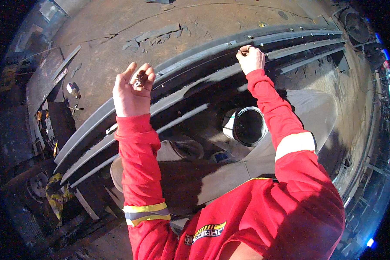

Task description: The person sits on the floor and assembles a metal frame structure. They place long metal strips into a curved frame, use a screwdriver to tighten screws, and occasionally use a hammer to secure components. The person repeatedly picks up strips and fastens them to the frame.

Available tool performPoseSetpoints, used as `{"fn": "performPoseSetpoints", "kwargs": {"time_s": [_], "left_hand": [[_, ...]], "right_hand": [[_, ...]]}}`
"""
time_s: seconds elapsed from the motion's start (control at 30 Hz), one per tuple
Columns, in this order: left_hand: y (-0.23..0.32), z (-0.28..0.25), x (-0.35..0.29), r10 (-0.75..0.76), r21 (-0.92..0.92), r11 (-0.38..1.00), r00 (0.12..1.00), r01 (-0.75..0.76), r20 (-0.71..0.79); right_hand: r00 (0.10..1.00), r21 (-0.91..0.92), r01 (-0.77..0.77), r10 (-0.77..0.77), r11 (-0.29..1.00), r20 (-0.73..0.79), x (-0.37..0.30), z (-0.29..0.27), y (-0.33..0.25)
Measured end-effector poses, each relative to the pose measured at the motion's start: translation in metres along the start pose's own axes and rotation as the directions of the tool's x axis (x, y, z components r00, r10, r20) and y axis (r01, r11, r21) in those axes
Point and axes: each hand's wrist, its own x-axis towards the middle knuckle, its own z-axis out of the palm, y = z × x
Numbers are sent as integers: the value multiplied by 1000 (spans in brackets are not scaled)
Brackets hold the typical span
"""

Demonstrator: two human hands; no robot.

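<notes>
My left hand (pixel 133 93) is raised palm up, its fingers curled around several small dark and shiny metal fasteners (pixel 140 79). They look like nuts or bolts, but are too small to tell. My right hand (pixel 251 60) reaches farther out, thumb and fingers pinched together over the long curved steel part (pixel 190 83). What the pinch holds, if anything, cannot be made out. Long parallel dark and grey strips make up this part, which lies across in front of me. Small bolt-like pieces (pixel 261 44) stand along its far strip, close to my right hand.
Between my legs stands a white bucket (pixel 230 125) with a dark inside. A small can (pixel 73 90) lies at the left on the brown floor. Broken dark scraps (pixel 154 37) lie beyond the steel part. Yellow-and-black cloth (pixel 56 197) hangs at the lower left.
</notes>
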Motion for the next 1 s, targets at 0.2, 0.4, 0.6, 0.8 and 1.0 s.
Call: {"fn": "performPoseSetpoints", "kwargs": {"time_s": [0.2,0.4,0.6,0.8,1.0], "left_hand": [[-12,21,-9,-118,-141,981,985,135,124],[-36,26,-12,-264,-84,955,943,286,203],[-61,22,-7,-351,-13,927,881,374,316],[-87,8,-10,-424,-51,891,868,451,259],[-86,23,-22,-481,85,877,868,474,126]], "right_hand": [[940,-120,244,-265,962,-217,-2,-18,-13],[698,534,599,-716,597,17,-28,-79,-144],[403,437,766,-882,472,245,-33,-73,-151],[469,324,811,-873,487,138,-56,-69,-131],[777,441,589,-625,677,-78,-48,-81,-106]]}}
